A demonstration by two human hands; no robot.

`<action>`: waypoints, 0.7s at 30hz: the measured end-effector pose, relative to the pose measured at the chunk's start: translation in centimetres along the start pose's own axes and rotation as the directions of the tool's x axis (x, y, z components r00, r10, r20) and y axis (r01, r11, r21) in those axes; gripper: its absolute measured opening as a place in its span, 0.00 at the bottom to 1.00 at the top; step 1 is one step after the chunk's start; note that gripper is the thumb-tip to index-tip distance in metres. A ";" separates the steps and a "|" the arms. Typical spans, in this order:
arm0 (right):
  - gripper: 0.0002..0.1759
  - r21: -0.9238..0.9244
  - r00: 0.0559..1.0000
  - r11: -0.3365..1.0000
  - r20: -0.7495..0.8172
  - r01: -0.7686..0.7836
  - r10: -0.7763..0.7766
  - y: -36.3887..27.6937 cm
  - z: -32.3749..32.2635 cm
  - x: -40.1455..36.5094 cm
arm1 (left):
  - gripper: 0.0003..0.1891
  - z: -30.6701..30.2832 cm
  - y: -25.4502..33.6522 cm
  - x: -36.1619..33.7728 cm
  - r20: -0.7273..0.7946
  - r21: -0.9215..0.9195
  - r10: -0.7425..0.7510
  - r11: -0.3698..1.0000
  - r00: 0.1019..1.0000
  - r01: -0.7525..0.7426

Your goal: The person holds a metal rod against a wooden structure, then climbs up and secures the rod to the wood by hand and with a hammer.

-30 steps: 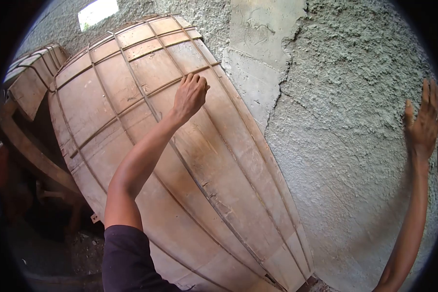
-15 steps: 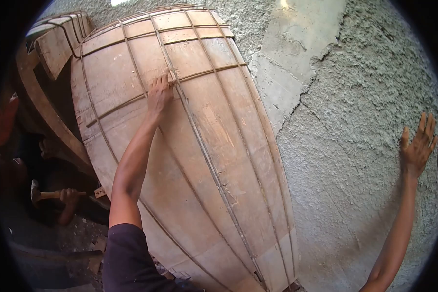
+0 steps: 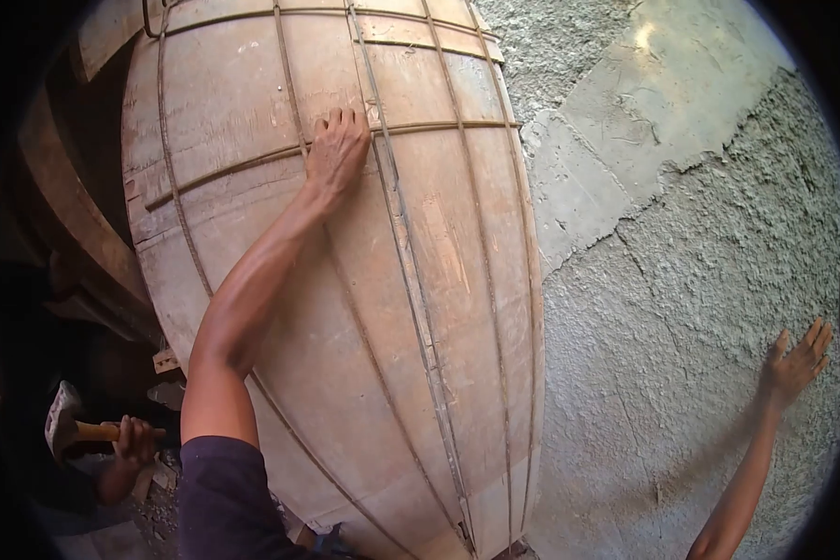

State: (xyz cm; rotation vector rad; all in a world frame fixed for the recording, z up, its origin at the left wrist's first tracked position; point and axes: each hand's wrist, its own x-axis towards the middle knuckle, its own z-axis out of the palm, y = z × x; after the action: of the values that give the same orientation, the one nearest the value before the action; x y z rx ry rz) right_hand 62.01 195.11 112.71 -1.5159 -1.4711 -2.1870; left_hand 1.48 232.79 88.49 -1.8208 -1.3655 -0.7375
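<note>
My left hand [image 3: 338,154] has its fingers curled over a horizontal rebar rod [image 3: 243,165] where it meets the upright rods. Those rods lie across a curved formwork of pale wooden boards [image 3: 364,271]. On the right, my right hand [image 3: 793,366] rests with spread fingers against the rough cement wall [image 3: 681,308] and holds nothing.
At the lower left, a co-worker's hand [image 3: 134,441] grips a hammer [image 3: 63,420]. Curved wooden pieces [image 3: 84,215] stand in shadow behind the formwork's left edge. A smoother cement patch [image 3: 644,103] covers the upper wall, with rubble low at the left.
The view has shifted, and the formwork's upper part looks closer. My left hand stays by the rod crossing. My right hand appears lower on the wall. The co-worker's hammer also sits lower in view.
</note>
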 end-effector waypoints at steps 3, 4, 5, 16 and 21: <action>0.40 0.005 1.000 1.000 0.008 0.017 -0.017 -0.2 0.0 0.1 | 0.09 -0.4 0.2 -0.1 -0.007 -0.041 -0.025 0.999 1.000 0.025; 0.40 0.007 1.000 1.000 0.010 0.012 -0.012 -0.1 -0.1 0.2 | 0.09 -0.3 0.3 -0.1 -0.003 -0.052 -0.032 0.998 0.999 0.032; 0.40 0.002 1.000 1.000 0.008 0.020 -0.020 0.0 -0.1 0.2 | 0.08 -0.2 0.3 0.1 0.002 -0.054 -0.039 0.998 0.999 0.039; 0.39 0.009 1.000 1.000 -0.013 -0.002 0.002 -0.1 -0.2 0.1 | 0.07 -3.1 0.6 -0.1 -0.262 -0.374 -0.215 0.921 0.941 0.107; 0.37 0.000 0.999 0.999 -0.011 -0.041 0.041 -0.1 -0.2 -0.1 | 0.19 -5.4 6.1 -0.5 -0.116 -0.472 -0.079 0.881 0.990 0.015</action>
State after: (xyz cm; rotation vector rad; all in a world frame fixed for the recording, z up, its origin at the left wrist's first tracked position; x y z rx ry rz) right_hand 61.85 194.99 112.58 -1.5182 -1.4237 -2.1690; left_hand 7.11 227.03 89.83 -2.0633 -1.2159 -1.2840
